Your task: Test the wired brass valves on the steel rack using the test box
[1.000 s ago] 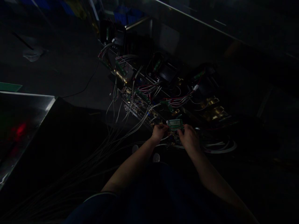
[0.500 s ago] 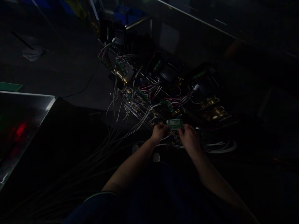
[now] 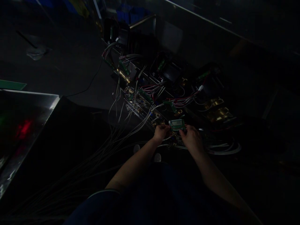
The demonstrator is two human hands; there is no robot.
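Note:
A small green circuit board with a pale rectangular display is held up between my two hands. The fingers of my left hand are pinched at its left edge. At the board's right edge, my right hand grips with thumb and fingers. Bundles of white and red wires run among other green boards just beyond. Below and around my hands lie brass-coloured fittings and loose white cables, partly lost in the dark.
Black housings with wires stand along a metal-edged row ahead. Brass parts lie at right. Long white cables trail toward the lower left. A shiny metal table is at left, and blue bins stand at the back.
The whole view has shifted slightly, with the scene sitting a little further right. Both hands keep hold of the board, which looks tilted slightly differently.

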